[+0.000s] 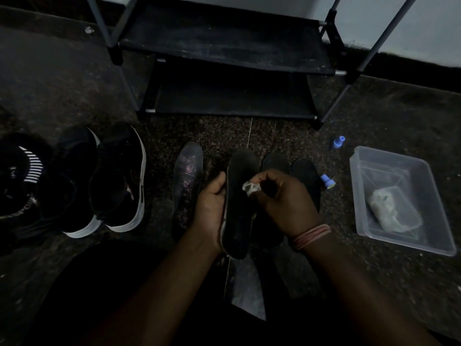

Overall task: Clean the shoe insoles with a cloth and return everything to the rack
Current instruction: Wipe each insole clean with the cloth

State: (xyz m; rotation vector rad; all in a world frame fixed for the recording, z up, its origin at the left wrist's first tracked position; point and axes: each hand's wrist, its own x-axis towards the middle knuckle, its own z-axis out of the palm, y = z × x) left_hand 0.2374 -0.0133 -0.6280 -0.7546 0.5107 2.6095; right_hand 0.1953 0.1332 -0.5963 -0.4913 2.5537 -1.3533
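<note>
On the dark carpet at far left I see a striped black shoe (17, 176), then a pair of black sneakers with white soles (99, 181) standing side by side. Next lies a dusty insole (187, 176) flat on the floor. My left hand (212, 203) grips the edge of a dark insole (240, 208), holding it upright over my lap. My right hand (284, 198) pinches a small pale cloth (251, 189) against that insole's upper face. Two more insoles (305, 176) lie behind it. A blue cap (327, 182) sits near them. At right a clear plastic tub (436, 221) holds a crumpled rag (394, 209). The shoe rack (224, 53) stands ahead.
</note>
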